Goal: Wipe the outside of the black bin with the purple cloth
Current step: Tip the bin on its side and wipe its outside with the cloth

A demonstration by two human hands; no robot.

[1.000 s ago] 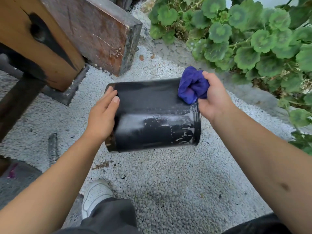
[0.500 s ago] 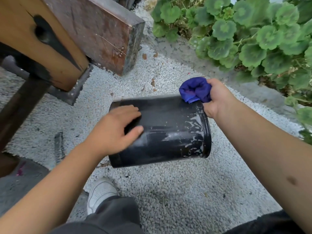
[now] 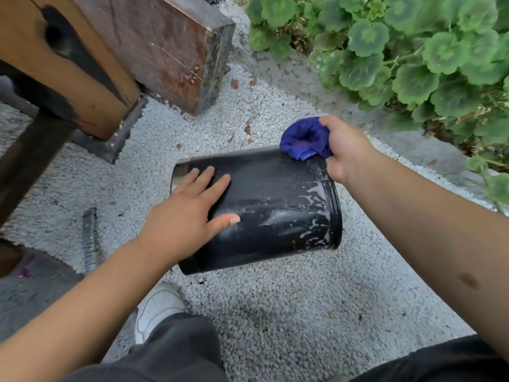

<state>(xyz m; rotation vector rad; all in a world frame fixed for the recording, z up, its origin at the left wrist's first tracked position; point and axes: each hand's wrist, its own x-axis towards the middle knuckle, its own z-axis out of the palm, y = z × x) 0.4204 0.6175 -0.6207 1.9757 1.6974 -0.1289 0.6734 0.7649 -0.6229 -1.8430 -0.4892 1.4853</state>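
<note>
Two hands share the work on the black bin (image 3: 264,208), which lies on its side over the white gravel (image 3: 275,312), base to the person's left and rim to the right; whether it rests on the stones or is held just above them I cannot tell. The left hand (image 3: 190,213) is spread flat on the upper wall near the base, fingers apart and gripping nothing — a bracing palm, I judge, placed to stop the round body rolling while the other hand rubs. The right hand (image 3: 344,150) is clamped round the bunched purple cloth (image 3: 303,139), pressing it against the far top edge beside the rim. Wadding the cloth gives a firm pad for scrubbing, and that spot sits just above the wet, streaked patch near the rim, so the next strokes probably come down over it.

Compared with half a second ago, the left hand has opened out and slid further toward the base, its fingers now lying flatter along the wall — earlier still it cupped the base end. The cloth has kept to the same corner by the rim, and the bin sits lower in view.

Around it stand the wooden beam (image 3: 68,64) and the rust-brown block (image 3: 165,42) at upper left, green leafy plants (image 3: 413,51) at upper right, and a white shoe (image 3: 157,307) below.
</note>
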